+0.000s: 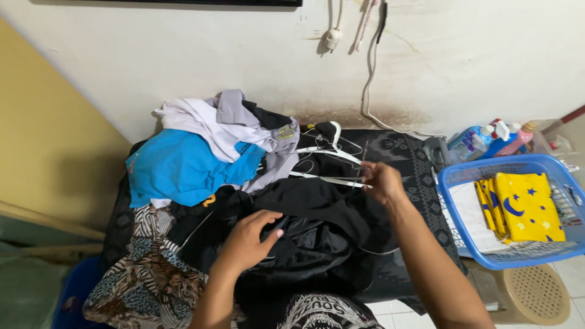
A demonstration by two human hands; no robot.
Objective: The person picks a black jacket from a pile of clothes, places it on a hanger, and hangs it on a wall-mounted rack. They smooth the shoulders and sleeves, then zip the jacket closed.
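Left hand (248, 239) open, flat on black garment (317, 237); right hand (382, 181) pinches white hanger (332, 178) above it.

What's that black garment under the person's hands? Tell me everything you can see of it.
The black garment is a dark, slightly shiny cloth, crumpled in folds on the patterned black cover of the table. The left hand rests on its middle, fingers bent. The right hand is above its far edge, pinching a thin wire hanger. A blue cloth and an animal-print cloth lie against its left side. Its exact kind cannot be told.
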